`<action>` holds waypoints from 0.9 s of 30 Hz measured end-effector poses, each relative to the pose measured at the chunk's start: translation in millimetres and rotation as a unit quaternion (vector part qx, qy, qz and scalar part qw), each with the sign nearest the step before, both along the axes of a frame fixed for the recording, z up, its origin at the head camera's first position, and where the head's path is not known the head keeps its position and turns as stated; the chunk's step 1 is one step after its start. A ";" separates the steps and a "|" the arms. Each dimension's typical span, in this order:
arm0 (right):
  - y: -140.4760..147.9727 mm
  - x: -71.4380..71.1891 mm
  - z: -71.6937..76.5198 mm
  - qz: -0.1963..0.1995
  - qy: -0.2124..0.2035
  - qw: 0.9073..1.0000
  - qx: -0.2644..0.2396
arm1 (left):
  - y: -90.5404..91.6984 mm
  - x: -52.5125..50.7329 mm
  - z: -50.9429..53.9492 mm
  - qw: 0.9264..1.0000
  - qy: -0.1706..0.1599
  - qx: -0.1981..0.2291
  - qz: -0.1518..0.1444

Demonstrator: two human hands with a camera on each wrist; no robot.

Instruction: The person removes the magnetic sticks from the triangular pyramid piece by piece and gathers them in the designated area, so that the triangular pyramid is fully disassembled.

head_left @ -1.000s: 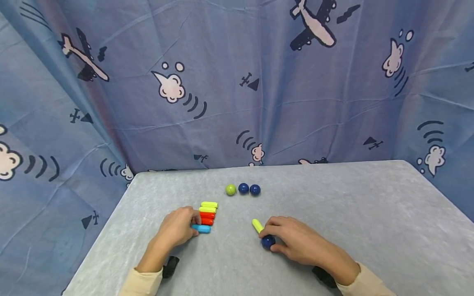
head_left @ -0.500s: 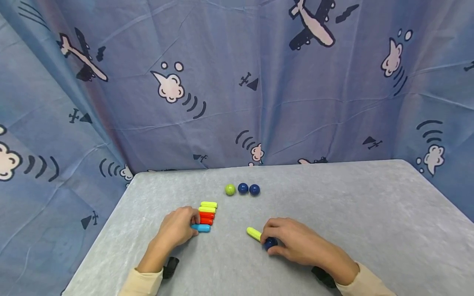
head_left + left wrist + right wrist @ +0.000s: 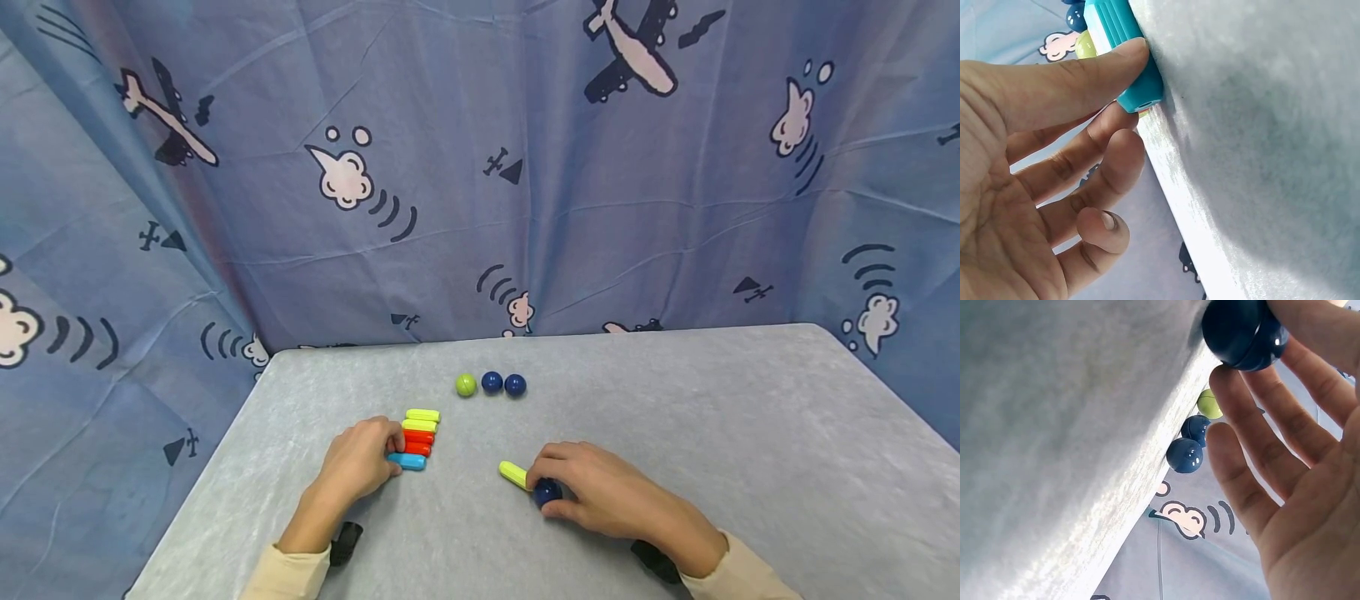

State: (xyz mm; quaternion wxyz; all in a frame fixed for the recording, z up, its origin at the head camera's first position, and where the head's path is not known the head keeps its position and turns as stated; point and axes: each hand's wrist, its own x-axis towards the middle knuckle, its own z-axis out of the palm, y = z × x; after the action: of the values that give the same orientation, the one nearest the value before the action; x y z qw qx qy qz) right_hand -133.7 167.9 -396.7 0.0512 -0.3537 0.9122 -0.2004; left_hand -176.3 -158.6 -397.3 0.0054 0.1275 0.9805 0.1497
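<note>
My left hand (image 3: 362,460) pinches a short ribbed blue plastic stick (image 3: 411,462) between thumb and fingers; in the left wrist view the thumb (image 3: 1129,53) lies along its side. Beyond it, two red sticks (image 3: 417,442) and two yellow sticks (image 3: 422,420) lie side by side in a row. On the right, my right hand (image 3: 596,487) holds a glossy dark blue ball (image 3: 547,492), thumb on the near side and fingers on the far side. A single yellow stick (image 3: 513,474) lies slantwise at the right fingertips, its near end partly hidden by them.
Toward the back of the grey table (image 3: 712,433), a lime green ball (image 3: 466,384) and two dark blue balls (image 3: 503,383) stand in a line. A blue curtain (image 3: 450,167) printed with airplanes hangs behind the table's far edge.
The single yellow stick has turned, its far end swinging left and toward me. The right hand and its ball shifted slightly right. The left hand looks still.
</note>
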 end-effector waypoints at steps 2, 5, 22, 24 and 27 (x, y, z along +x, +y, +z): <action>0.0 0.0 0.4 -0.001 -0.003 1.000 0.002 | -0.1 -0.2 -0.1 1.000 0.001 0.000 0.001; 0.1 -0.2 0.9 -0.002 -0.006 1.000 0.005 | -0.1 -0.6 -0.4 1.000 0.001 -0.001 0.003; 1.8 -3.7 0.5 -0.044 -0.018 0.999 0.027 | 17.0 11.4 10.4 0.999 0.022 0.023 -0.020; 1.3 -3.3 -0.1 -0.049 -0.016 0.998 0.028 | 25.7 15.5 11.3 0.998 0.030 0.028 -0.043; 0.0 -2.8 -0.9 -0.054 -0.014 0.998 0.031 | 37.5 21.4 11.0 0.996 0.037 0.028 -0.078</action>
State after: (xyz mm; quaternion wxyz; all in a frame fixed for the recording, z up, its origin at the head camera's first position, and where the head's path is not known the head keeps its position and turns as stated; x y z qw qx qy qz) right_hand -136.6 168.0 -397.6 0.0637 -0.2998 0.9347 -0.1797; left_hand -154.9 -121.1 -386.3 -0.0232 0.2093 0.9625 0.1710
